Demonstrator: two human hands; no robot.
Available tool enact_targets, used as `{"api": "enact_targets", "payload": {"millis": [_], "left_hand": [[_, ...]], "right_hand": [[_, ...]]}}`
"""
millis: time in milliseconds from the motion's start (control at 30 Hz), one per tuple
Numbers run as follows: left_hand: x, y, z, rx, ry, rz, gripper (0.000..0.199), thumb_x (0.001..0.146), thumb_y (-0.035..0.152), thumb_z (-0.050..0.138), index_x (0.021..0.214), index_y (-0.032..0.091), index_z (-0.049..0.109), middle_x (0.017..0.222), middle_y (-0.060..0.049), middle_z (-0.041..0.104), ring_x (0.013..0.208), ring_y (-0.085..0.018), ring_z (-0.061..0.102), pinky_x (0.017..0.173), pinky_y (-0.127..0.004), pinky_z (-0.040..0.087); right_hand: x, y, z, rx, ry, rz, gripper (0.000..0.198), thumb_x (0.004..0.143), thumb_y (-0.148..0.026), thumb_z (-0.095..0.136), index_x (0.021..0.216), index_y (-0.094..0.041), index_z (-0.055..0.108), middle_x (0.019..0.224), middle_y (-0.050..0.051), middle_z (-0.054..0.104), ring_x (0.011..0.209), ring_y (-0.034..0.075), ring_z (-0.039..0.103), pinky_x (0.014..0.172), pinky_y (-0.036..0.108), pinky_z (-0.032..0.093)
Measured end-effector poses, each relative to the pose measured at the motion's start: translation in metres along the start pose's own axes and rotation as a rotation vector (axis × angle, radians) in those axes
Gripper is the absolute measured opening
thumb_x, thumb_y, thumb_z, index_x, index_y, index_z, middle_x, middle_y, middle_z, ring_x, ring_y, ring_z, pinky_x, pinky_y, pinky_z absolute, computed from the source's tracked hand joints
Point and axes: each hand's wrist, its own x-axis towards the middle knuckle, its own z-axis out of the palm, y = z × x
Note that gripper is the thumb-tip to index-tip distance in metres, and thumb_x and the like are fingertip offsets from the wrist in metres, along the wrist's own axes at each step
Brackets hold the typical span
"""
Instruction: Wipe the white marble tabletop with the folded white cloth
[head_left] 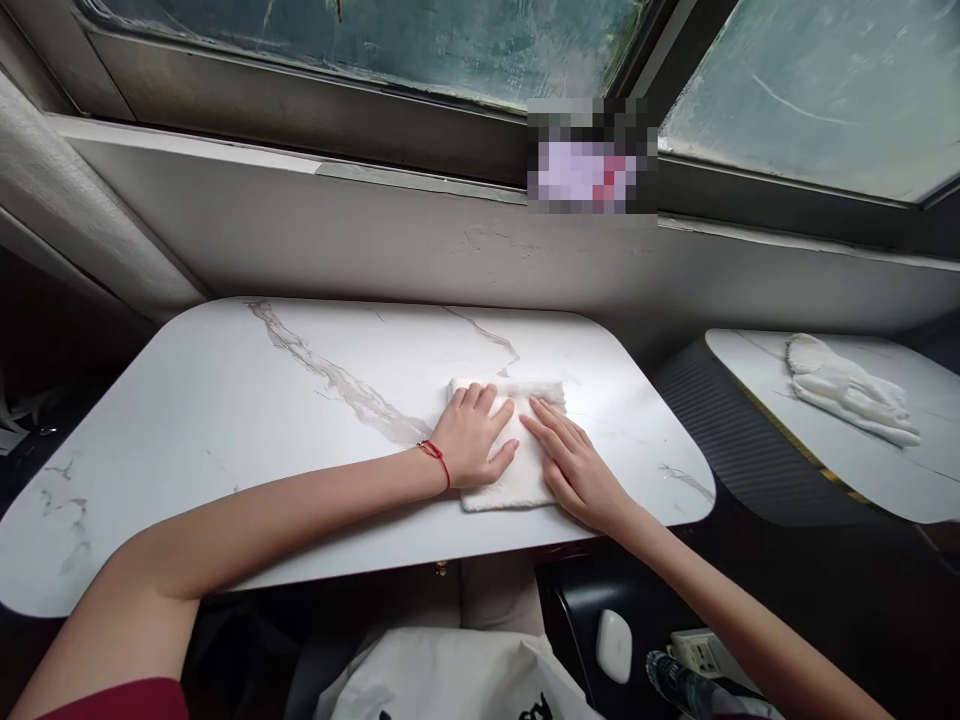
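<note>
A white folded cloth (pixel 517 475) lies flat on the white marble-patterned table (pixel 225 400), right of its middle. My left hand (pixel 474 438) rests palm down on the cloth's left part, fingers spread, with a red string bracelet (pixel 435 455) at the wrist. On the cloth's right edge lies my right hand (pixel 574 460), its fingers stretched out flat and pointing up to the left. Neither hand has its fingers wrapped round the cloth; both press on it from above. The cloth's underside is hidden.
To the right, a second marbled table (pixel 750 370) bears a crumpled white cloth (pixel 851 390). Behind the tables runs a wall with windows (pixel 420 50). Below the near edge are a white bag (pixel 442 680), a small white case (pixel 615 645) and a power socket (pixel 701 652).
</note>
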Motion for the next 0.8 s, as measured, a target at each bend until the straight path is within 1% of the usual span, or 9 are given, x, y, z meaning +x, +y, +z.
{"api": "enact_targets", "payload": {"millis": [67, 167, 267, 333, 433, 567, 700, 767, 800], "left_hand": [[-0.004, 0.013, -0.003, 0.017, -0.012, 0.058, 0.061, 0.098, 0.048, 0.044, 0.145, 0.010, 0.052, 0.138, -0.022, 0.056, 0.120, -0.035, 0.051, 0.102, -0.048, 0.042], [-0.005, 0.032, -0.002, 0.075, -0.019, 0.117, 0.063, 0.099, 0.047, 0.043, 0.144, 0.004, 0.051, 0.138, -0.024, 0.056, 0.122, -0.035, 0.051, 0.101, -0.046, 0.042], [0.001, 0.042, 0.004, 0.135, -0.001, 0.116, 0.062, 0.099, 0.045, 0.042, 0.143, 0.001, 0.051, 0.140, -0.026, 0.055, 0.126, -0.036, 0.050, 0.104, -0.047, 0.039], [0.010, 0.040, 0.010, 0.138, 0.022, 0.096, 0.062, 0.099, 0.044, 0.042, 0.144, 0.001, 0.050, 0.142, -0.027, 0.054, 0.130, -0.037, 0.048, 0.107, -0.048, 0.037], [0.028, 0.028, 0.017, 0.097, 0.035, 0.055, 0.060, 0.100, 0.044, 0.041, 0.145, 0.005, 0.050, 0.146, -0.026, 0.051, 0.134, -0.037, 0.046, 0.109, -0.050, 0.035], [0.058, 0.008, 0.027, 0.050, 0.026, -0.005, 0.060, 0.100, 0.045, 0.039, 0.146, 0.009, 0.051, 0.153, -0.025, 0.045, 0.140, -0.037, 0.041, 0.112, -0.051, 0.032], [0.087, -0.004, 0.035, 0.024, 0.031, -0.022, 0.061, 0.098, 0.043, 0.041, 0.150, 0.012, 0.047, 0.156, -0.023, 0.043, 0.144, -0.037, 0.037, 0.114, -0.054, 0.030], [0.099, -0.006, 0.038, 0.025, 0.030, -0.025, 0.060, 0.098, 0.042, 0.041, 0.150, 0.012, 0.046, 0.157, -0.022, 0.043, 0.145, -0.036, 0.037, 0.114, -0.054, 0.029], [0.105, -0.007, 0.038, 0.027, 0.030, -0.032, 0.060, 0.098, 0.041, 0.041, 0.150, 0.012, 0.046, 0.157, -0.022, 0.043, 0.144, -0.036, 0.037, 0.114, -0.053, 0.029]], "right_hand": [[-0.014, -0.004, -0.006, -0.013, 0.029, -0.003, 0.066, 0.093, -0.012, 0.034, 0.159, -0.023, 0.030, 0.165, 0.012, 0.034, 0.154, 0.028, 0.031, 0.117, 0.053, 0.041], [-0.027, -0.015, -0.008, -0.068, 0.089, 0.049, 0.057, 0.092, -0.012, 0.037, 0.148, -0.018, 0.044, 0.157, 0.016, 0.046, 0.150, 0.028, 0.039, 0.115, 0.051, 0.045], [-0.024, -0.021, -0.002, -0.153, 0.119, 0.139, 0.043, 0.097, -0.018, 0.039, 0.137, -0.011, 0.053, 0.150, 0.022, 0.053, 0.146, 0.031, 0.045, 0.113, 0.050, 0.048], [-0.015, -0.017, 0.004, -0.195, 0.110, 0.193, 0.044, 0.100, -0.022, 0.038, 0.137, -0.007, 0.053, 0.150, 0.025, 0.052, 0.146, 0.034, 0.044, 0.114, 0.052, 0.047], [0.004, 0.000, 0.012, -0.210, 0.071, 0.258, 0.052, 0.101, -0.022, 0.032, 0.148, -0.004, 0.044, 0.154, 0.025, 0.047, 0.148, 0.035, 0.040, 0.116, 0.055, 0.043], [0.029, 0.032, 0.021, -0.174, 0.021, 0.294, 0.057, 0.101, -0.023, 0.031, 0.155, -0.010, 0.039, 0.160, 0.023, 0.040, 0.151, 0.037, 0.035, 0.118, 0.059, 0.039], [0.045, 0.065, 0.029, -0.147, 0.051, 0.343, 0.061, 0.100, -0.027, 0.033, 0.159, -0.015, 0.033, 0.168, 0.020, 0.022, 0.151, 0.040, 0.031, 0.115, 0.065, 0.037], [0.051, 0.082, 0.033, -0.137, 0.063, 0.336, 0.063, 0.099, -0.028, 0.035, 0.161, -0.017, 0.030, 0.170, 0.017, 0.015, 0.153, 0.041, 0.025, 0.116, 0.068, 0.034], [0.054, 0.091, 0.034, -0.132, 0.065, 0.322, 0.063, 0.099, -0.028, 0.035, 0.160, -0.017, 0.031, 0.171, 0.016, 0.014, 0.155, 0.042, 0.020, 0.117, 0.069, 0.032]]}}
